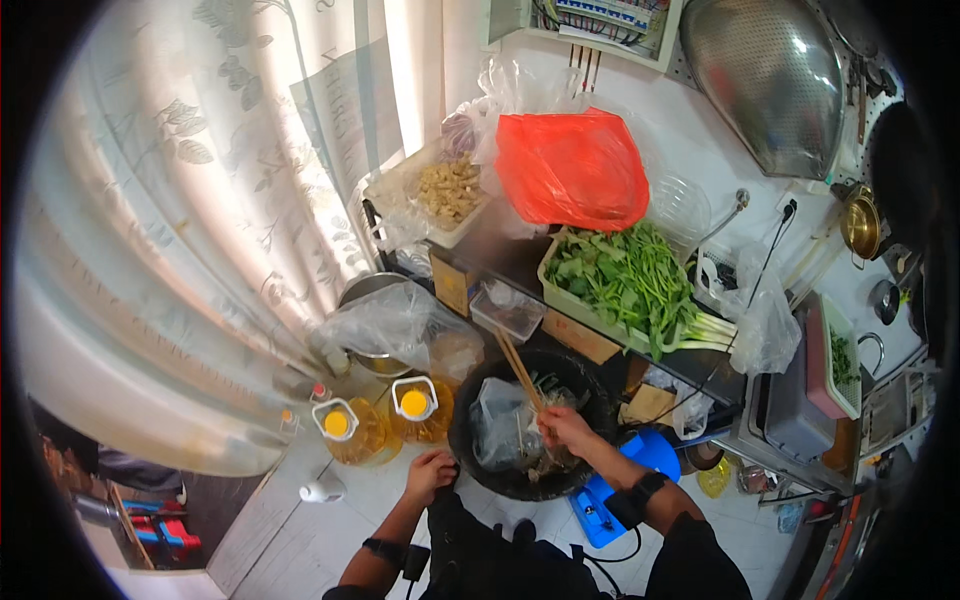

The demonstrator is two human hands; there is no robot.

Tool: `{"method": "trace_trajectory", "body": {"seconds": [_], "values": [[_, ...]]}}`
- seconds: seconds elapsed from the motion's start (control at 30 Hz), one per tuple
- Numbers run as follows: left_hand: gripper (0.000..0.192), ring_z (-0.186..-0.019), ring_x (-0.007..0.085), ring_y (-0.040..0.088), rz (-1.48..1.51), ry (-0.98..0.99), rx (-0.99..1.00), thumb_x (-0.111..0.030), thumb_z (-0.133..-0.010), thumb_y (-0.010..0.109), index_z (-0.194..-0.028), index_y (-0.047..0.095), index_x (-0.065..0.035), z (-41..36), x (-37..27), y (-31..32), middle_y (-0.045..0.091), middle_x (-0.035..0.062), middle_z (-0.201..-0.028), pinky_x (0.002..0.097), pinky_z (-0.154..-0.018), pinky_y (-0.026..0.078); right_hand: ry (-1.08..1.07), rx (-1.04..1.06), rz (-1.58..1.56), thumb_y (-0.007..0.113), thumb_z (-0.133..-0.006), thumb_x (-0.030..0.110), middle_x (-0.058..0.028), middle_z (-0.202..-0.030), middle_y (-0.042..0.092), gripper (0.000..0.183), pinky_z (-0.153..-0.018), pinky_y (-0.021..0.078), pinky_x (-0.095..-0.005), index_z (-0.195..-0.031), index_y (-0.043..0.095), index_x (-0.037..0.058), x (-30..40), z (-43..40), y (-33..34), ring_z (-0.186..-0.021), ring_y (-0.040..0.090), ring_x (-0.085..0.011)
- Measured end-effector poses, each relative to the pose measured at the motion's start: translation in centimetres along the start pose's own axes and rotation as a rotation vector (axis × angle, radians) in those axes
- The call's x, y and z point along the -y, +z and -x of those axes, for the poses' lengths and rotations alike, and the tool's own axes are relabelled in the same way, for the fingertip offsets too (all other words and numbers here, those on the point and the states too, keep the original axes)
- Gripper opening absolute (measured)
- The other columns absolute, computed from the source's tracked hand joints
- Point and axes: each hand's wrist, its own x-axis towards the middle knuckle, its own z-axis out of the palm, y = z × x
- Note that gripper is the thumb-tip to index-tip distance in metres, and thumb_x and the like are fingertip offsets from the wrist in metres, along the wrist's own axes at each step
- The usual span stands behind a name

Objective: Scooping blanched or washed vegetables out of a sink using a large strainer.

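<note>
My right hand (562, 431) is closed around long wooden sticks (517, 367), which look like cooking chopsticks. They slant over a round black bin (459, 457), their upper ends pointing away from me. Inside the bin lie a crumpled clear plastic bag (499, 431) and scraps, some green; the sticks' lower ends are hard to make out. My left hand (433, 474) rests by my knee, close to the bin's left rim, fingers curled. Whether it grips anything there is unclear.
Two oil jugs with yellow caps (337, 424) stand left of the bin, near a white bottle (322, 490). A blue plastic object (649, 454) is at its right. Beyond, a dark table (517, 259) bears a tray of leafy greens (622, 277), ginger (450, 187) and a red bag (574, 169).
</note>
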Motion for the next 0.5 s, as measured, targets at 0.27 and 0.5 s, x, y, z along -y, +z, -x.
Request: {"method": "trace_trajectory", "body": {"seconds": [0.27, 0.5], "values": [[0.019, -0.059, 0.0207, 0.058, -0.065, -0.213, -0.276, -0.012, -0.077, 0.053, -0.094, 0.052, -0.0022, -6.5, 1.6, -13.8, 0.058, 0.0114, -0.078, 0.0268, -0.047, 0.045, -0.024, -0.249, -0.675, 0.046, -0.086, 0.017, -0.0045, -0.065, 0.050, 0.011, -0.046, 0.0402, -0.0290, -0.081, 0.051, 0.0084, 5.9, -17.5, 1.3, -0.048, 0.046, -0.0150], [0.019, -0.056, 0.0207, 0.057, -0.077, -0.296, -0.314, -0.007, -0.075, 0.051, -0.093, 0.050, -0.0008, -9.4, -2.9, -18.0, 0.058, 0.0120, -0.076, 0.0263, -0.044, 0.045, -0.118, -0.308, -1.356, 0.038, -0.088, 0.020, -0.0081, -0.064, 0.052, 0.024, -0.048, 0.0419, -0.0293, -0.074, 0.049, 0.0030, 9.3, -27.4, 0.4, -0.051, 0.047, -0.0202]]}}
